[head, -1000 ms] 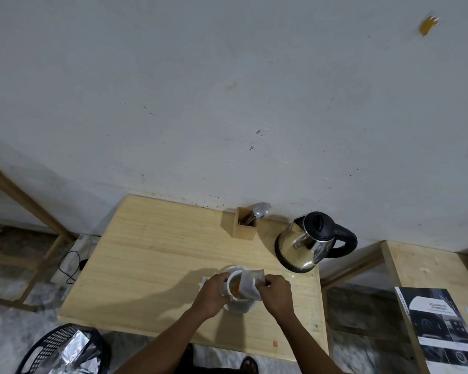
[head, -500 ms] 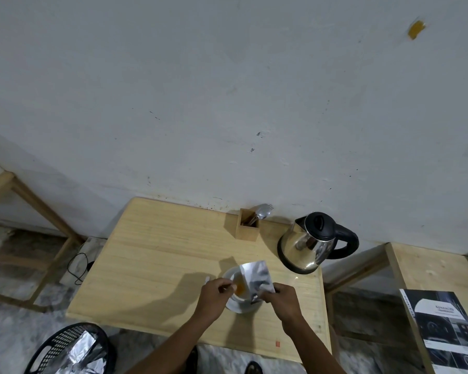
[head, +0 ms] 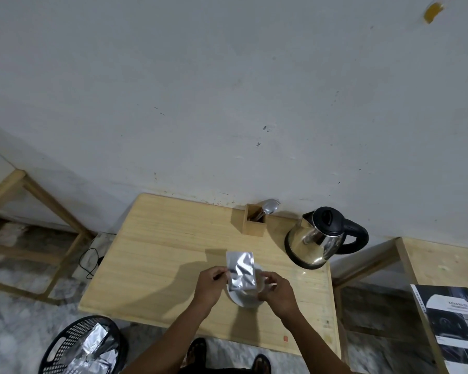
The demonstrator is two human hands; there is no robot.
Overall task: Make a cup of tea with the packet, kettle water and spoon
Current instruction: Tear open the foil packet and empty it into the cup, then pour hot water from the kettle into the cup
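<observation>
At the lower left of the frame a black basket [head: 65,346] sits on the floor with crumpled silver foil [head: 95,346] inside it. To its right, filling the lower middle, is the wooden table [head: 160,252], its far edge against the grey wall [head: 227,90].

Near the table's front edge the left hand [head: 210,286] pinches the left side of a silver packet [head: 241,271] between thumb and fingers. The packet stands upright over a white cup [head: 245,299], hiding most of the cup's mouth; only the cup's lower rim and right edge show. The right hand [head: 277,291] is closed on the packet's lower right corner, just above the cup.

Toward the back of the table, right of centre, a small wooden holder [head: 254,225] carries a spoon [head: 269,207] with its bowl sticking up. Further right stands the steel kettle [head: 316,241], lid shut, black handle pointing right, well apart from the cup.

At the lower right edge of the frame a dark booklet [head: 454,325] lies on a second wooden surface [head: 443,260].
</observation>
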